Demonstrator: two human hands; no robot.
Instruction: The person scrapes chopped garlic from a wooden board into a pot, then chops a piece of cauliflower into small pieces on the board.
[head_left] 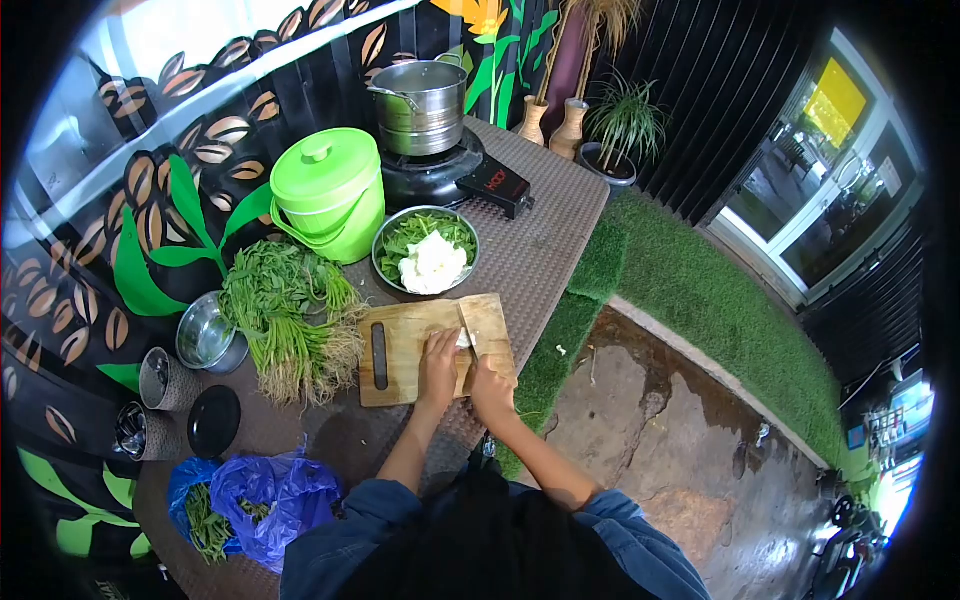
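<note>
On a wooden cutting board [408, 325], my left hand [438, 368] presses its bent fingers against a small white piece of food [463, 339]. My right hand [491, 390] grips a knife [469, 322], its blade pointing away from me beside the white piece. What kind of food it is, I cannot make out. Just past the board stands a metal bowl [383, 268] of leafy greens [405, 238] topped with a white mound [432, 263]. Left of the board lies a big bunch of rooted greens [290, 315].
A lidded green bucket [330, 190] and a gas stove [415, 180] bearing a steel pot [420, 110] stand at the back. A metal bowl [212, 335], cups [165, 380], a black lid [214, 420] and blue bags [285, 505] sit left. The table's right edge [560, 285] borders artificial grass.
</note>
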